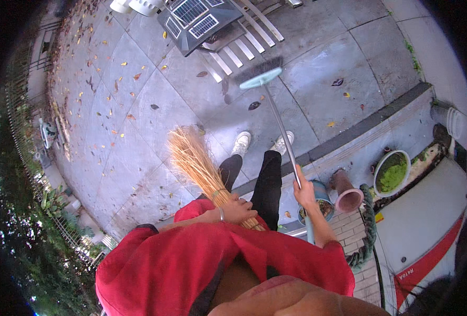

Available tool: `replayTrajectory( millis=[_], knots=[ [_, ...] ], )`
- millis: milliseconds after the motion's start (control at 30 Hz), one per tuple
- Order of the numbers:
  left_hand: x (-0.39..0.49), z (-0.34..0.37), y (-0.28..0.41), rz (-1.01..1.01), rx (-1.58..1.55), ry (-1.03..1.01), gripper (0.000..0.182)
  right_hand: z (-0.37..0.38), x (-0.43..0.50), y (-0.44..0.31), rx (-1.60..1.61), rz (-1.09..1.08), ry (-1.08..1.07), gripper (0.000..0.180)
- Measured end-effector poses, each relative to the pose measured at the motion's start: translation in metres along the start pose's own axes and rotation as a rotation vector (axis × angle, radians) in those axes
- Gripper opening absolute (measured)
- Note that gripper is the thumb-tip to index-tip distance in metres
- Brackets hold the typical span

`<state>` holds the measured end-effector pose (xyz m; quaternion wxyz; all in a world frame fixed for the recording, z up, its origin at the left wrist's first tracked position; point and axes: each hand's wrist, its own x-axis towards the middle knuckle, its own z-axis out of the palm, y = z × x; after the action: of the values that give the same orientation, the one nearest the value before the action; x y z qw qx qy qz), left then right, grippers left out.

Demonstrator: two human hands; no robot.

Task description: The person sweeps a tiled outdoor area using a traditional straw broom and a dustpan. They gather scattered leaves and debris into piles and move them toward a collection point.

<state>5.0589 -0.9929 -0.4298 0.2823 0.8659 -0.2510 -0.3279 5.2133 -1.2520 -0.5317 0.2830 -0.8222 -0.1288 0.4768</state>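
My left hand (235, 211) is closed around the bound handle end of a straw hand broom (196, 160), held across my waist with its bristles fanning out to the front left. On the other side, my right hand (305, 189) grips the metal pole of a push broom (279, 110). Its pale green head (261, 78) with dark bristles points away from me, near a metal slatted frame (237, 53). Whether the bristles touch the paving cannot be told. The pole's pale lower end passes beside my right forearm.
Fallen leaves (131, 117) are scattered over the grey paving (138, 146), mostly leftward. A solar-panelled lamp top (196, 19) stands ahead. At right, a dark-edged step (367, 122) runs past a blue pot (324, 193), a terracotta pot (348, 197), a white-rimmed planter (393, 173) and an outdoor air-conditioner unit (423, 221).
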Motion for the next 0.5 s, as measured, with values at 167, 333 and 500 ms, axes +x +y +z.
replayTrajectory(
  millis=[167,333,500],
  knots=[
    [-0.016,0.000,0.007,0.065,-0.017,-0.058,0.019,-0.040,-0.086,0.003,0.115,-0.026,0.296,0.050],
    [-0.022,-0.002,0.010,0.086,-0.085,-0.107,0.023,-0.118,-0.002,0.020,0.016,0.257,0.489,0.055],
    [-0.026,-0.003,0.012,0.053,-0.020,-0.121,0.026,-0.117,0.065,0.019,0.285,0.525,0.577,0.054]
  ],
)
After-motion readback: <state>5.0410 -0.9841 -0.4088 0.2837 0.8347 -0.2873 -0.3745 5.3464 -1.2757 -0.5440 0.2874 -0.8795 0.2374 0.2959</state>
